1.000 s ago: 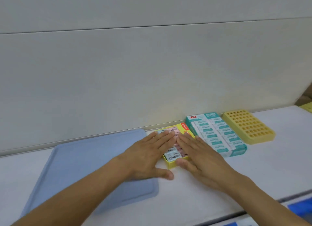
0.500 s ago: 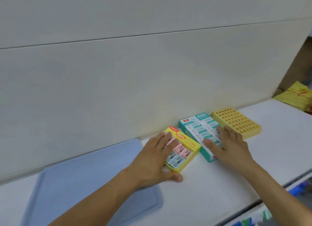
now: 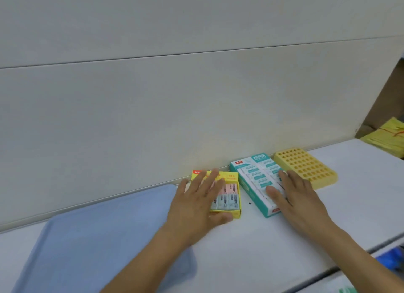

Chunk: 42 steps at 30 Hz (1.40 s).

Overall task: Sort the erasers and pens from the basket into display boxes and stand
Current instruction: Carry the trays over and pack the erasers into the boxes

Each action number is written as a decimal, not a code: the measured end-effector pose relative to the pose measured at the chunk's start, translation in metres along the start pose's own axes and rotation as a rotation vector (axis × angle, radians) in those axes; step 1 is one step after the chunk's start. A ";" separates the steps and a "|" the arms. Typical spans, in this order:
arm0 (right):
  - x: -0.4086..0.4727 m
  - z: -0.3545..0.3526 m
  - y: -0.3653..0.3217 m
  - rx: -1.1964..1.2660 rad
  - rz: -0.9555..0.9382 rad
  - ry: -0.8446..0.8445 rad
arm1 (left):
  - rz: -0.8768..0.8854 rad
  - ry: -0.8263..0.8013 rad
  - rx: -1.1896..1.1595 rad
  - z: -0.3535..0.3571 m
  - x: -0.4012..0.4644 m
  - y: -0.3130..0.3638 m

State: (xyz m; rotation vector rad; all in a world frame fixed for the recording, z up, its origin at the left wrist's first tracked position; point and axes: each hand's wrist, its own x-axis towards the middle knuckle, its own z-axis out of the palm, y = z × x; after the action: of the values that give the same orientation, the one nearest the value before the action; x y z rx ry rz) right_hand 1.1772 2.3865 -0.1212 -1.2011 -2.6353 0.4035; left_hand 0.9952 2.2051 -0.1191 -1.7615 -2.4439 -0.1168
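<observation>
Left hand [image 3: 197, 202]: flat, fingers straight, on yellow eraser box [image 3: 229, 197].
Right hand [image 3: 297, 196]: flat, fingers straight, on teal eraser box [image 3: 251, 181].
Done: both boxes look filled.
Left: pen stand [image 3: 310, 168] holds nothing.

The yellow box [image 3: 227, 196] of erasers, angled against the teal box [image 3: 253, 183] half a second ago, now sits squared up with a gap between them, under the left hand [image 3: 196, 203].

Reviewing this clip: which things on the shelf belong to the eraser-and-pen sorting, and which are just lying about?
Job:
- yellow eraser box, left hand flat on it
- teal eraser box, right hand flat on it
- yellow pen stand, holes empty

Lying about:
- blue tray
- yellow paper stack
</observation>
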 end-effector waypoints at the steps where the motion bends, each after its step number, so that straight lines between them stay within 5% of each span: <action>1: 0.000 0.001 0.001 -0.004 -0.007 0.001 | 0.141 -0.007 0.010 0.001 0.002 -0.013; 4: 0.001 0.002 0.001 -0.019 -0.005 0.000 | 0.236 -0.135 -0.067 -0.004 0.012 -0.023; 9: 0.000 0.006 -0.013 -0.083 0.015 -0.001 | -0.074 -0.045 -0.030 0.018 0.027 0.013; 16: -0.002 -0.002 -0.003 0.020 -0.094 -0.076 | -0.109 0.009 -0.037 0.025 0.028 0.014; 19: 0.008 -0.022 0.016 0.013 -0.180 0.149 | -0.098 0.030 -0.002 0.025 0.028 0.014; 21: 0.026 -0.036 0.037 -0.066 -0.097 0.223 | -0.116 -0.016 -0.008 0.020 0.028 0.016; 25: 0.061 -0.048 0.073 -0.160 0.229 -0.071 | -0.105 -0.001 -0.040 0.016 0.025 0.017; 30: 0.070 -0.042 0.088 -0.100 0.234 -0.102 | -0.371 0.082 -0.297 0.004 0.001 0.019; 33: 0.070 -0.059 0.074 0.108 0.266 -0.038 | -0.494 -0.009 -0.179 0.008 -0.036 0.001; 38: 0.049 -0.064 0.000 0.319 -0.021 0.155 | -0.550 -0.070 -0.207 0.015 -0.083 -0.024; 42: 0.016 -0.054 -0.081 0.403 -0.367 0.091 | -0.570 -0.075 -0.203 0.008 -0.123 -0.056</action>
State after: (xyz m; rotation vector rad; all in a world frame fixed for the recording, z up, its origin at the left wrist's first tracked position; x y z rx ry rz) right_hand 1.1267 2.3565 -0.0425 -0.5854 -2.4598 0.7413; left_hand 0.9800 2.0734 -0.1443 -1.0851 -3.0081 -0.3679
